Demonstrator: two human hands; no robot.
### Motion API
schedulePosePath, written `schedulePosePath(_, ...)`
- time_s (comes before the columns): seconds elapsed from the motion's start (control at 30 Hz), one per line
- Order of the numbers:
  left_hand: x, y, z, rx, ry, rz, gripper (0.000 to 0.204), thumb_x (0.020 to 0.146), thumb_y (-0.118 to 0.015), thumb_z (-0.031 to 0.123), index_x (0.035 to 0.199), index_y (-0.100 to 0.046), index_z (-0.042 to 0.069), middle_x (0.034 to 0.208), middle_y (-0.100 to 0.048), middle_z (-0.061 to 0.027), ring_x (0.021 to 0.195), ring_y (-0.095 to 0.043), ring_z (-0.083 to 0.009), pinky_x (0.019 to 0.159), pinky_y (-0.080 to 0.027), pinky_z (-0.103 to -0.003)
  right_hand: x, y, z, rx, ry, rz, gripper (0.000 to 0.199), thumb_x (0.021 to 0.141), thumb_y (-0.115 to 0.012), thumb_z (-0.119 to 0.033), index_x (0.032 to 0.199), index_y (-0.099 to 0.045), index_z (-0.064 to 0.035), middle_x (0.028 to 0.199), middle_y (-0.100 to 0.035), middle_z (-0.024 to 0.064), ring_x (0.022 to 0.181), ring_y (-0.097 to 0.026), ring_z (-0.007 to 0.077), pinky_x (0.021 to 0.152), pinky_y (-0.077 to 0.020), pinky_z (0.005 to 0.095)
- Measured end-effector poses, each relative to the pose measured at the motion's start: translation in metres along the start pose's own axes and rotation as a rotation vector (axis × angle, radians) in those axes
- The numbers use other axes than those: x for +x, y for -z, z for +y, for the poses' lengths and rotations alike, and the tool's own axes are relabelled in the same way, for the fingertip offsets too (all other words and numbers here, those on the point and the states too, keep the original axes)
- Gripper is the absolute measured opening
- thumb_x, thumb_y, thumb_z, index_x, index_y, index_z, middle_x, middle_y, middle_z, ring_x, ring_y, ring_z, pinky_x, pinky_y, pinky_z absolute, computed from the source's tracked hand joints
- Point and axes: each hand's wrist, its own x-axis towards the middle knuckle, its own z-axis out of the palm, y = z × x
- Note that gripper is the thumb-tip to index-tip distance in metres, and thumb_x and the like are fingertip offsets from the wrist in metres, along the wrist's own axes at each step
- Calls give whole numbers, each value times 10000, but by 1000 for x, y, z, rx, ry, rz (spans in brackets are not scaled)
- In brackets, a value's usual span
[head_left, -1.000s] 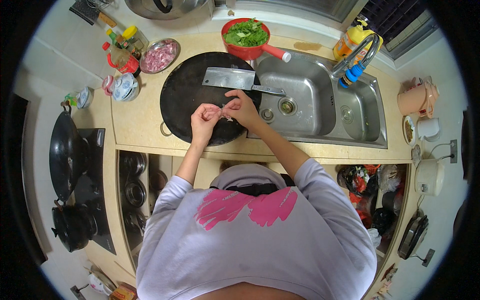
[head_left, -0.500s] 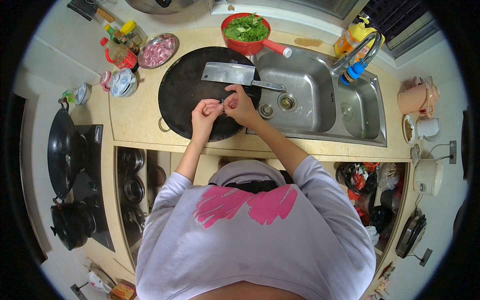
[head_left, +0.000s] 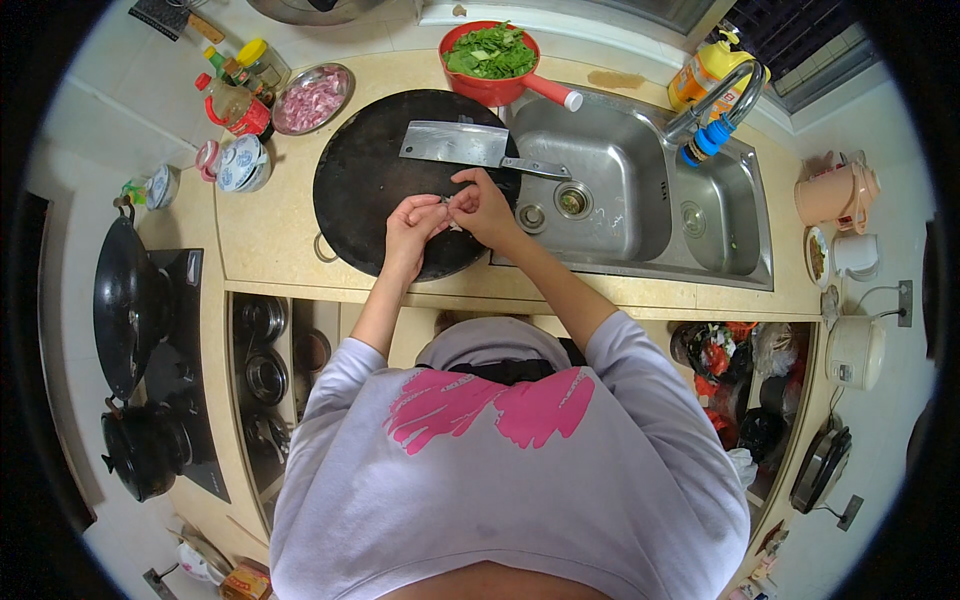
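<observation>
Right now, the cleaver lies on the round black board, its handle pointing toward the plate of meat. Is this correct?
No: in the head view, the handle of the cleaver points toward the sink, away from the plate of meat. It does lie on the round black board.

Left hand [head_left: 408, 230]: moved slightly toward the near edge of the dark round board [head_left: 360, 180]; fingertips now closer to those of the right hand [head_left: 484, 212]. Pale scrap [head_left: 455, 227], pinched between them: spread below the fingertips one second ago, now a smaller visible patch. View: shifted; board, cleaver [head_left: 453, 145], pink meat [head_left: 311, 102] and red handled basin [head_left: 490, 91] now higher in frame. Wok [head_left: 125, 300]: slightly farther left. Metal pan [head_left: 312, 12], top edge: more cropped.
</observation>
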Motion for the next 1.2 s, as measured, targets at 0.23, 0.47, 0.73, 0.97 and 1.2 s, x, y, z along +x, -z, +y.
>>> schedulePosePath(0.23, 4, 10, -10, 15, 7, 12, 163, 845, -565, -11, 1004, -565, 24, 864, -639, -55, 796, -621, -129, 706, -510, -241, -3, 3, -1, -81, 31, 54, 385, 700, -618, 2, 1052, -469, -42, 724, -582, 41, 625, -550, 82, 584, -450, 212)
schedulePosePath(0.47, 7, 13, -7, 904, -389, 32, 130, 768, -636, 3, 892, -653, 42, 791, -617, -74, 680, -604, -147, 618, -483, -259, -3, 20, 10, 34, -103, 135, 149, 748, -558, -15, 888, -599, 14, 752, -607, 72, 624, -582, 126, 583, -480, 241)
schedulePosePath(0.73, 8, 11, -13, 1291, -674, 12, 171, 686, -689, 34, 848, -644, 59, 817, -591, -108, 778, -570, -266, 708, -464, -343, -11, 30, 5, 309, -392, 145, 76, 788, -568, -56, 828, -587, 5, 799, -620, 102, 650, -619, 167, 578, -496, 288)
schedulePosePath(0.97, 6, 2, -22, 1281, -629, 0, 154, 682, -690, 52, 824, -632, 63, 788, -552, -104, 788, -542, -276, 716, -447, -367, -12, 34, 38, -708, 92, 9, 109, 730, -604, -59, 833, -569, -58, 824, -553, 130, 791, -573, 314, 660, -473, 396)
schedulePosePath(1.2, 10, -12, -24, 1323, -637, 19, 143, 689, -680, 60, 823, -634, 67, 834, -553, -102, 848, -528, -298, 758, -426, -387, -13, 26, 24, -861, 179, -85, 104, 738, -589, -60, 833, -545, -61, 829, -522, 138, 784, -562, 342, 669, -472, 434)
